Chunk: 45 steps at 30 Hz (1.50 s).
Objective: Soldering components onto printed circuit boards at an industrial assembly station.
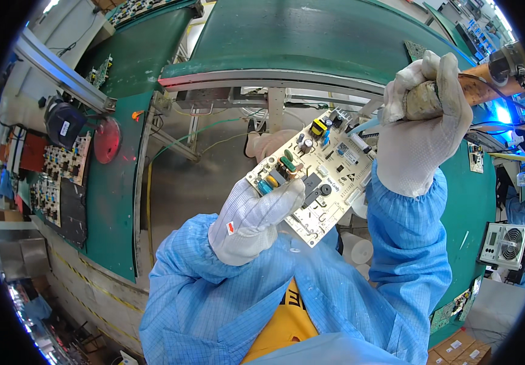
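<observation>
My left hand (256,213), in a white glove with a small red mark, grips the left edge of a cream circuit board (335,198), thumb on its face. The board is tilted in front of my chest. Capacitors, a yellow transformer (318,128), green and orange parts and a round black buzzer stand on it. My right hand (424,115), also gloved, is closed above the board's upper right corner. From its fist a pale, translucent tip (365,126) points down at the board. The rest of that tool is mostly hidden; a grey-brown, worn surface shows among the fingers.
A green conveyor belt (299,36) with a metal rail runs across the far side. Green benches flank me; the left one (116,207) carries a red disc (107,140) and several boards (62,176). At right are a copper-coloured cylinder (481,88) and a fan unit (504,244).
</observation>
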Tool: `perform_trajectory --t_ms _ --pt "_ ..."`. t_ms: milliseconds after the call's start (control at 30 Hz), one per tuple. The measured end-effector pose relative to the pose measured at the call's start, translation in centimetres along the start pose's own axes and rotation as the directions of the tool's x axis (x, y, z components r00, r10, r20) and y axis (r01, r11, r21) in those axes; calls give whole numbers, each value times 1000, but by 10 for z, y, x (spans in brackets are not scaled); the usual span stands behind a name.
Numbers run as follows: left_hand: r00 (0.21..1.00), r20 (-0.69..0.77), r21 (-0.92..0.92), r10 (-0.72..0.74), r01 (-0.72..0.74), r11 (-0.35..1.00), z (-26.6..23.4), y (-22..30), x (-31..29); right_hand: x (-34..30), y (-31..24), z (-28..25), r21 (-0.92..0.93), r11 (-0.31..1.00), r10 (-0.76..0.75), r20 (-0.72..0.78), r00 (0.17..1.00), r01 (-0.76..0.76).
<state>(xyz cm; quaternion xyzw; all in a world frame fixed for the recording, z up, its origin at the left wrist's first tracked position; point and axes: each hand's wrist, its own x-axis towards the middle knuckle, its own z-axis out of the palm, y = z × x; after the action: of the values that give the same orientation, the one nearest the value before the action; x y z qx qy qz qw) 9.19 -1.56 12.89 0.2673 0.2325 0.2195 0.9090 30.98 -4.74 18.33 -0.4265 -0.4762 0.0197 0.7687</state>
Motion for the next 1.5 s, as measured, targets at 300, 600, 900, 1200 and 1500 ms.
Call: perform_trajectory --t_ms 300,600,900,1200,1500 --pt "998 19 90 51 -53 995 1 3 8 2 -9 17 -229 971 -119 -182 976 75" --pt "983 3 109 183 -182 977 -35 -7 11 -7 -7 -3 95 995 24 -99 995 -15" --pt "999 40 -89 18 -15 996 -7 8 10 -5 -9 3 61 998 13 -130 991 -5" --pt "519 664 735 538 -585 -343 -54 10 23 4 -22 16 621 768 375 -235 897 -159" --pt "501 87 611 861 -710 351 -97 153 140 6 -38 -78 492 837 264 20 964 -240"
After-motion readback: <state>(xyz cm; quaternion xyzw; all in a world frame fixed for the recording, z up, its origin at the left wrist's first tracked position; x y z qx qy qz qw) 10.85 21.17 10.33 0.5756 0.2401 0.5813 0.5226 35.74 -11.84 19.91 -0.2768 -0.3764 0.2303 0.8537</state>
